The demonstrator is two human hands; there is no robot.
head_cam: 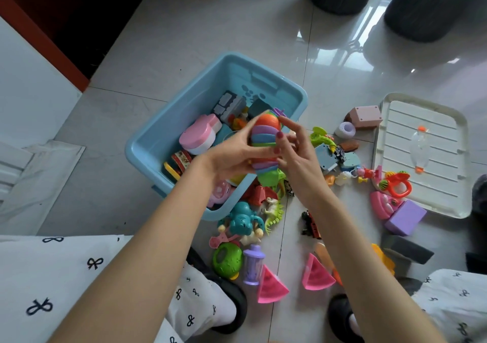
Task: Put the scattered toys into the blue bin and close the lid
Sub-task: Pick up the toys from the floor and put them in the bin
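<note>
Gripping a rainbow toy [264,142] between them, both hands met above the near right corner of the bin [174,121]; the left hand [232,155] curled round its lower left side, and the right hand [295,158] pinched its right edge with thumb and fingers, the index finger stretched up past the orange top. Below the toy, the bin stood open on the tiled floor [210,39], already holding a pink case [201,137], a grey block [229,105] and other small pieces. Just right of the hands lay a crowd of toys: a blue gadget [325,155], a pink box [365,117] and a red rattle [398,185]. The white lid [395,110] lay flat on the floor further right, apart from the bin, with a purple block [404,217] touching its near edge. Nearer the person, between the two forearms, sat a teal toy [242,220], a green ball [228,259], a purple jar [253,265] and two pink wedges [271,287]. Both forearms reached forward from the lower corners, converging over the bin's rim, above patterned trousers [52,276] and dark slippers [232,308].
</note>
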